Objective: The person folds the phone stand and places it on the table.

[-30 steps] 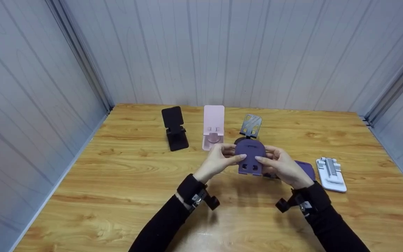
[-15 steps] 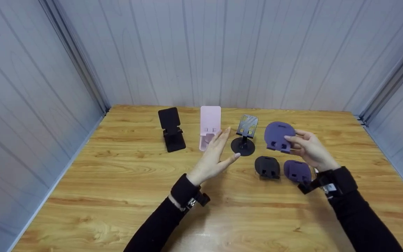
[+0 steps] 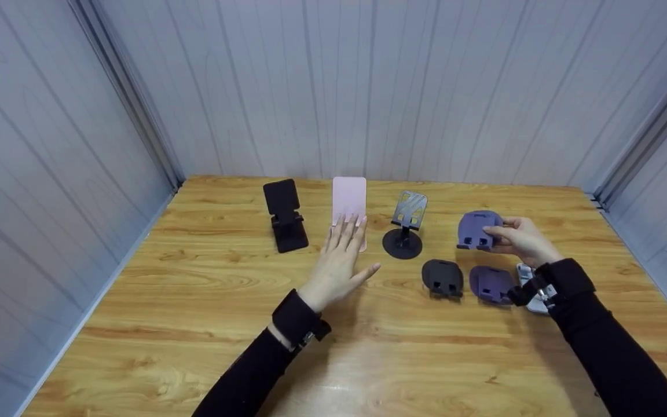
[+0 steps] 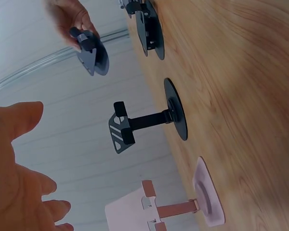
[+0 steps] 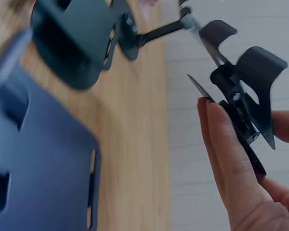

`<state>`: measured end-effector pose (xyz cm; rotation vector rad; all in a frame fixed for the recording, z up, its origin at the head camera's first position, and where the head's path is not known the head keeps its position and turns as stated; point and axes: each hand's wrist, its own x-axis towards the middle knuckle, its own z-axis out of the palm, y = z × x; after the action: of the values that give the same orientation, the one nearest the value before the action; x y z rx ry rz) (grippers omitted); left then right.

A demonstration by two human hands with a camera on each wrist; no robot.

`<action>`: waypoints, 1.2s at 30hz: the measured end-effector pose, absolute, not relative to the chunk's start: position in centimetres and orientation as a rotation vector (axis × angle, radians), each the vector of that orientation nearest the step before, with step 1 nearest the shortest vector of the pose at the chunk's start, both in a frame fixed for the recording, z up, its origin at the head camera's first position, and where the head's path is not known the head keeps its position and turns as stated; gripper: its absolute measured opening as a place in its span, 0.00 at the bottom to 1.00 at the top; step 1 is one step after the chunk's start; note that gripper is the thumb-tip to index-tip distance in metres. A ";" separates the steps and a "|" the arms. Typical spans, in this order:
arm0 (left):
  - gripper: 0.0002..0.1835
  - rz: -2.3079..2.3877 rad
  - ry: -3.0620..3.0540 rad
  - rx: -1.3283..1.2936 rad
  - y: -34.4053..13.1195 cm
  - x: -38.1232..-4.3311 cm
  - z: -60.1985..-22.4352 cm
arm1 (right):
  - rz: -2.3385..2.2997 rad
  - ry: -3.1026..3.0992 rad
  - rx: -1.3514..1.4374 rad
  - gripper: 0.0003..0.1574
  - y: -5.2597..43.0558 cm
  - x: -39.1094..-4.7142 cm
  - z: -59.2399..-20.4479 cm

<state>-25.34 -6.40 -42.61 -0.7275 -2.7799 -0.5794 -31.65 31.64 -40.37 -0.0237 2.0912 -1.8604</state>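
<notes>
My right hand point(image 3: 523, 238) pinches a folded purple phone stand point(image 3: 477, 229) by its right side, thumb on the front and fingers behind. The stand is held above the table at the back right; in the right wrist view its hinge and curved lips show. My left hand point(image 3: 336, 269) has straight, slightly spread fingers and holds nothing. In the head view it covers the lower part of an upright pink phone stand point(image 3: 349, 197); the left wrist view shows the hand point(image 4: 19, 178) apart from that stand. Between the hands stands a phone stand with a round black base point(image 3: 403, 244).
A black phone stand point(image 3: 281, 200) is unfolded at the left. Nearer on the right lie a folded dark grey stand point(image 3: 442, 278) and a second folded purple stand point(image 3: 491, 284). A white stand point(image 3: 536, 304) is partly hidden by the right wrist. Panel walls point(image 3: 333, 87) enclose the table.
Both hands were on the purple stand; the left let go and moved left towards the pink stand. My right hand carried the purple stand right and back, then slightly lower.
</notes>
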 end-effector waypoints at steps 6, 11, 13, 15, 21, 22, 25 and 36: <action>0.46 -0.575 -2.823 -0.694 -6.7 -25.3 -42.3 | -1.708 2.219 0.023 0.48 32.2 -32.9 -41.0; 0.47 -0.593 -2.858 -0.686 -6.9 -25.0 -41.7 | -1.524 2.355 0.035 0.47 33.0 -33.6 -42.0; 0.46 -0.607 -2.848 -0.698 -6.9 -24.8 -41.4 | -1.462 2.387 0.037 0.46 33.4 -33.8 -42.3; 0.46 -0.611 -2.845 -0.705 -6.9 -24.6 -41.1 | -1.398 2.419 0.046 0.46 33.7 -33.9 -42.6; 0.46 -0.646 -2.832 -0.701 -7.1 -24.4 -40.7 | -1.161 2.553 0.077 0.44 34.3 -34.2 -43.0; 0.47 -0.649 -2.836 -0.700 -7.1 -24.4 -40.7 | -1.120 2.573 0.079 0.44 34.3 -34.2 -43.1; 0.47 -0.665 -2.839 -0.696 -7.3 -24.4 -40.6 | -1.035 2.610 0.080 0.43 34.4 -34.2 -43.3; 0.47 -0.673 -2.861 -0.712 -7.6 -24.4 -40.7 | -0.617 2.888 -0.081 0.32 33.7 -34.0 -42.8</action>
<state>-24.40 -7.63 -40.73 -0.7120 -2.8608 -0.6732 -34.02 33.70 -42.84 -0.0812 2.8882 -0.6173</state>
